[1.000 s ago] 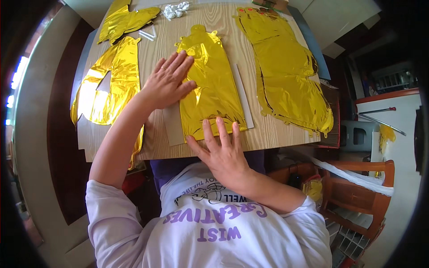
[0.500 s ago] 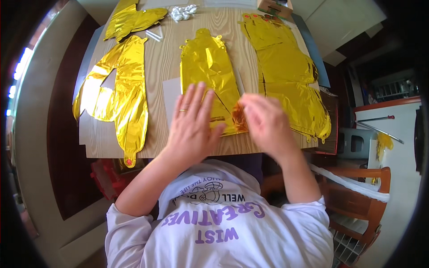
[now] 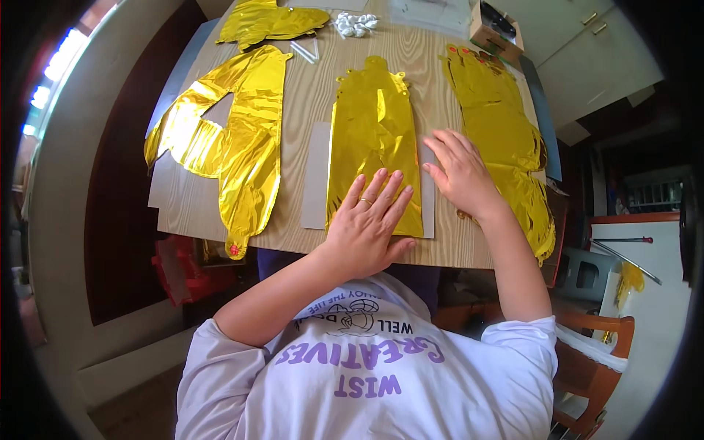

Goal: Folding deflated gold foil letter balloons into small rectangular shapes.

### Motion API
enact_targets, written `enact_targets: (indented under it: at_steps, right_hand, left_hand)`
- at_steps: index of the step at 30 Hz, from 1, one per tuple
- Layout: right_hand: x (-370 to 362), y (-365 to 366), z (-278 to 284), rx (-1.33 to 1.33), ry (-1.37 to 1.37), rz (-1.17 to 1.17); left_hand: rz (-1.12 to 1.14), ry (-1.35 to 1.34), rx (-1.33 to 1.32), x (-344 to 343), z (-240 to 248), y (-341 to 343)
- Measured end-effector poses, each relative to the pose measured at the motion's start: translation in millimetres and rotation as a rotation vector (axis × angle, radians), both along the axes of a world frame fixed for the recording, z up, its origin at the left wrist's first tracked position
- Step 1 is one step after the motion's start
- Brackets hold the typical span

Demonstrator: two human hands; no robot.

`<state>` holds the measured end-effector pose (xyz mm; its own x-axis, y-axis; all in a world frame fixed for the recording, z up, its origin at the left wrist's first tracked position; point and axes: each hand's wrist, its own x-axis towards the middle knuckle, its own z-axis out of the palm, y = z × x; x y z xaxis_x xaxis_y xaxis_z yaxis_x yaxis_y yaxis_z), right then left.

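A flat gold foil balloon [image 3: 375, 147] lay in the middle of the wooden bench [image 3: 308, 88], on top of a pale sheet of card [image 3: 317, 176] that stuck out on both sides. The left hand [image 3: 369, 220] was spread open and pressed flat on the bottom end of this balloon, near the bench's front edge. It wore a ring on one finger. The right hand [image 3: 462, 176] was open too, with fingers stretched out, resting flat just beside the balloon's right edge, partly on the card and partly on the wood. Neither hand was gripping anything.

A bigger gold balloon [image 3: 227, 139] lay to the left, with its tip hanging over the front edge of the bench. Another long gold balloon [image 3: 506, 139] lay to the right, and its end hung off the bench as well. A fourth gold balloon [image 3: 268, 18] sat at the far left corner. Near it were a small white bunch of something [image 3: 354, 23] and clear straws [image 3: 304, 51]. A small cardboard box [image 3: 495, 26] stood at the far right. A wooden chair [image 3: 587, 352] was beside the person, low on the right.
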<state>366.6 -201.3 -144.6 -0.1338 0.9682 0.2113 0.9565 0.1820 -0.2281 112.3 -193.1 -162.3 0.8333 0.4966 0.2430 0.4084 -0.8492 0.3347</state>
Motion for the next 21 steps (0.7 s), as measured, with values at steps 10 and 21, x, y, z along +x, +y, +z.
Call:
enact_targets:
  at_steps: [10,21]
  right_hand:
    - [-12.1,-17.7,-1.1,-0.081,0.015,-0.079]
    - [-29.3,-45.7,-13.8,-0.126,-0.073,-0.116]
  left_hand:
    - [-0.068,-0.01,0.002,-5.5,2.4,13.0]
    - [-0.063,-0.019,0.062,-13.8,9.5,23.5]
